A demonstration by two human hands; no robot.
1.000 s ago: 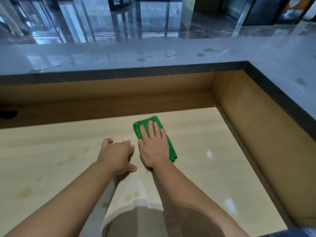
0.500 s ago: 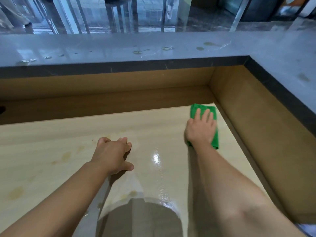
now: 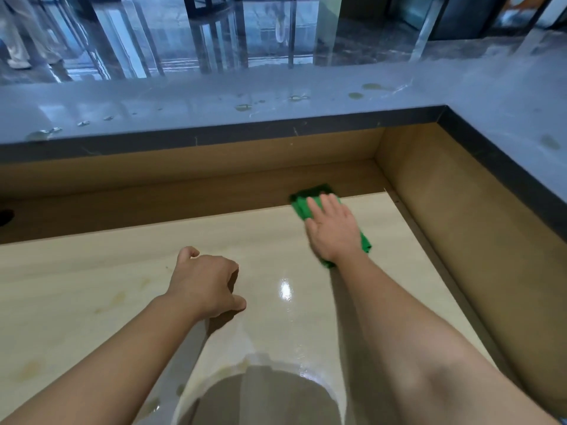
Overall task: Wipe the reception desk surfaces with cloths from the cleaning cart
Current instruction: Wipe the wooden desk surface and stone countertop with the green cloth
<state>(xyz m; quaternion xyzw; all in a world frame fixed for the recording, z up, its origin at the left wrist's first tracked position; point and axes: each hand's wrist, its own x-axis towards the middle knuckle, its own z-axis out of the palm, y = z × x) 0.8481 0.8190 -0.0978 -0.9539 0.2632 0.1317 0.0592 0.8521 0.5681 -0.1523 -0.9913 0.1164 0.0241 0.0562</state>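
Since half a second ago my right hand (image 3: 334, 231) has slid the green cloth (image 3: 302, 207) a little leftward and up to the back edge of the pale wood desk surface (image 3: 92, 271), right of frame centre. My fingers lie straight and close together, flat on the cloth, pressing it down; its far corner juts over the dark strip behind the desk edge. My left hand (image 3: 205, 283) has kept its place near the middle of the frame, fingers loosely curled under and holding nothing, thumb against the desk. Yellowish stains (image 3: 113, 299) mark the wood at lower left. Droplets (image 3: 244, 107) sit on the grey stone counter (image 3: 184, 99) across the upper frame.
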